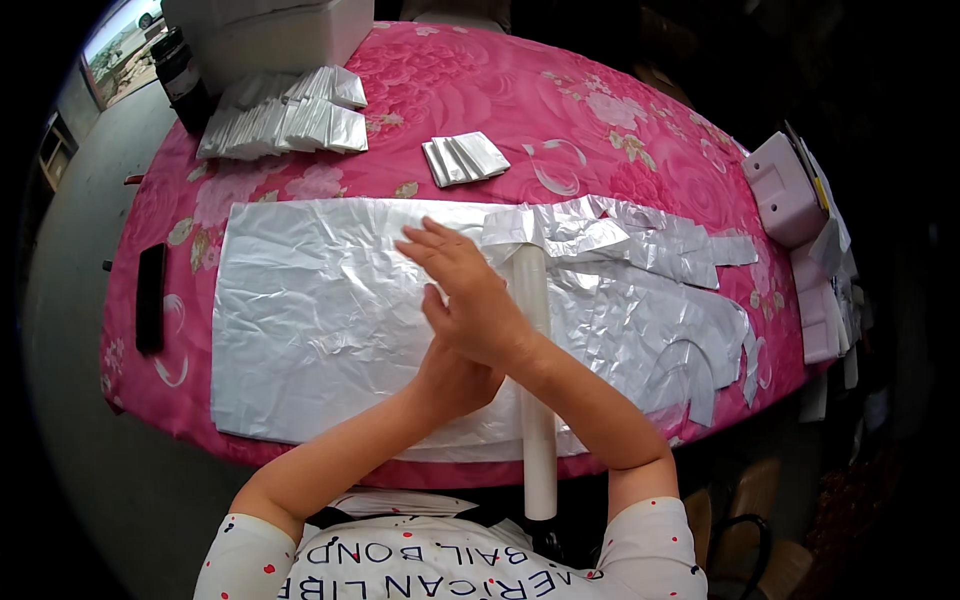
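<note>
A stack of thin, silvery-white plastic bags (300,300) lies flat in front of me, its cut handle strips spread at the right. Across the bags rests a pale, straight tube (538,440), its near end jutting past the table edge. My right hand (462,295) is above the stack, left of the tube, with fingers stretched out and nothing visible in them. Partly beneath it is my left hand (452,380), at the right wrist; its fingers are hidden. Beyond the stack sits a small pile of folded plastic bags (466,158).
A pink flowered cloth (400,80) covers the table. At the far left are rows of folded bags (290,125), a white foam box (270,40) and a dark jar (180,80). A black phone (150,298) lies left. Pale foam boxes (785,190) stand along the right edge.
</note>
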